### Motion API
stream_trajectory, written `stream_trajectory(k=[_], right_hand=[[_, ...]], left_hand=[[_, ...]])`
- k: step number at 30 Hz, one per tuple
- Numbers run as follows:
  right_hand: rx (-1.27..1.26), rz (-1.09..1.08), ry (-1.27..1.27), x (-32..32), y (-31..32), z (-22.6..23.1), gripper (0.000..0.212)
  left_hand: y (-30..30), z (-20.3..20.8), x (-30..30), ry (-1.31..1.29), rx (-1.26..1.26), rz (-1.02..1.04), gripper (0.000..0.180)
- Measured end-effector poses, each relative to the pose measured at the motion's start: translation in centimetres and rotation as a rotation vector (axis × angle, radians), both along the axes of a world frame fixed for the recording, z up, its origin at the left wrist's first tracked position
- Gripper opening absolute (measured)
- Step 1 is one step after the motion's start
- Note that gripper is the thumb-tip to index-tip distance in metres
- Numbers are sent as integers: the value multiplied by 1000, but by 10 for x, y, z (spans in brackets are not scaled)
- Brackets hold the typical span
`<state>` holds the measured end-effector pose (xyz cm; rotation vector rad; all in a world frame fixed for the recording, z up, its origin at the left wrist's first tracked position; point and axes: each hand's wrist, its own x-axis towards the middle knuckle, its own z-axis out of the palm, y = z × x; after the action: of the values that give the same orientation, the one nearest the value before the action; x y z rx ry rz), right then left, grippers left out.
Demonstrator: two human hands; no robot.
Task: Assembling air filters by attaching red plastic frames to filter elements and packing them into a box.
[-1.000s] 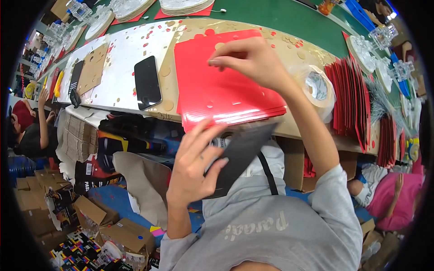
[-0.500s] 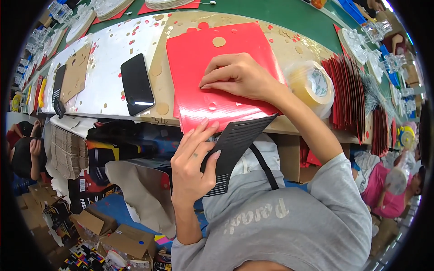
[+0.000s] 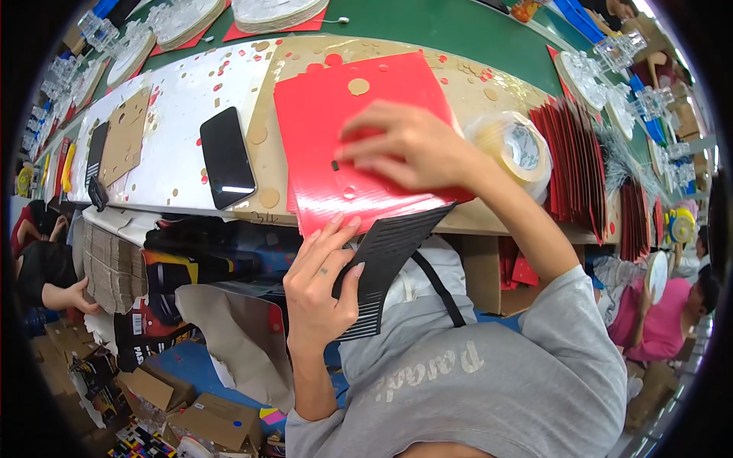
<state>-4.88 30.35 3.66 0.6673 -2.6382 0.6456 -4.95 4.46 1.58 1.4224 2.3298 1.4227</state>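
Observation:
A stack of glossy red sheets (image 3: 313,114) lies on the bench in front of me, with a small black piece (image 3: 334,165) and a tan disc (image 3: 358,87) on the top one. My left hand (image 3: 321,294) grips a black sheet with narrow stripes (image 3: 401,240) between thumb and fingers. Its fingertips reach the near edge of the red stack. Just right of the small black piece, my right hand (image 3: 408,145) is over the red sheet. Motion smears its fingers, so whether they hold anything is unclear.
Left of the stack lies a black phone (image 3: 227,158). To the right are a tape roll in plastic (image 3: 519,153) and a row of upright red sheets (image 3: 569,168). Tan and red scraps dot the bench. Other people sit at both sides; cardboard boxes (image 3: 217,420) stand lower left.
My right hand has shifted from a pinch at the red sheet toward the right, and a small black piece now shows there. The left hand still holds the striped black sheet.

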Motion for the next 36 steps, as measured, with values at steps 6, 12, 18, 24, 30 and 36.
stream_trajectory(k=[6,12,18,24,30,36], right_hand=[[135,-481,-37,-67,77,-17,33],[-24,-426,-35,-66,77,12,37],[-133,-437,-81,-57,64,57,51],[-17,-555,8,-56,57,49,51],[-243,-514,-70,-58,58,59,37],[-225,-610,10,-61,47,61,26]], left_hand=[[3,0,5,76,-2,6,13],[6,-2,10,158,-68,39,14],[5,-2,14,131,-43,71,12],[9,-1,16,143,-35,75,11],[8,-3,17,146,-44,85,11],[10,-4,19,162,-30,93,11]])
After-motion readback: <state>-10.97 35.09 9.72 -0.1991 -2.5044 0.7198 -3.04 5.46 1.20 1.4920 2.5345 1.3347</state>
